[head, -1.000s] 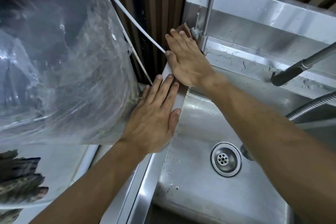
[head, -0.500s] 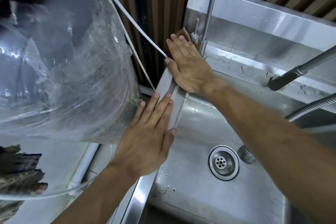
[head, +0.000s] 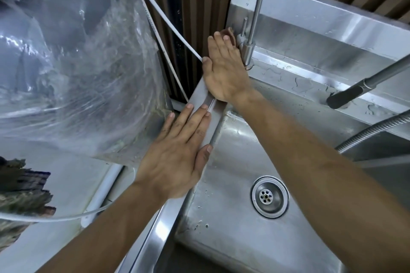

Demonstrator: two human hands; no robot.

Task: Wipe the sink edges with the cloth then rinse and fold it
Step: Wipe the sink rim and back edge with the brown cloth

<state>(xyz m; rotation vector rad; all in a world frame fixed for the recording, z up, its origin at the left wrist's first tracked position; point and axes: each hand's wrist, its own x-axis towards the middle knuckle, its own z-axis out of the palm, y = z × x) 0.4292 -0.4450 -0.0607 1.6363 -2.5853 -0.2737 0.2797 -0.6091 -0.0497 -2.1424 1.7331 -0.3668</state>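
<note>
The stainless-steel sink has a smooth, shiny basin with water drops and a round ribbed metal drain in its bottom. Its left edge is a flat, narrow steel band that runs from the near side up to the far-left corner. The right hand lies flat at that far-left corner, fingers stretched and close together, and it presses down a brown cloth. Only a small crumpled part of the cloth shows beyond the fingertips, so I cannot tell its long axis. The cloth touches the base of the thin upright steel tap, which stands just beside the hand and blocks the way along the back edge. The left hand rests flat and open on the left edge, nearer to the person, fingers together and pointing toward the far corner, thumb on the inner lip; it holds nothing.

Left of the sink, a large transparent plastic bag, wrinkled and glossy, bulges close to the left edge and touches the left fingers. A thin white hose crosses diagonally behind it and reaches the right hand. On the right, a dark grey sprayer head hangs over the wet back edge, and a ribbed flexible metal hose curves below it.
</note>
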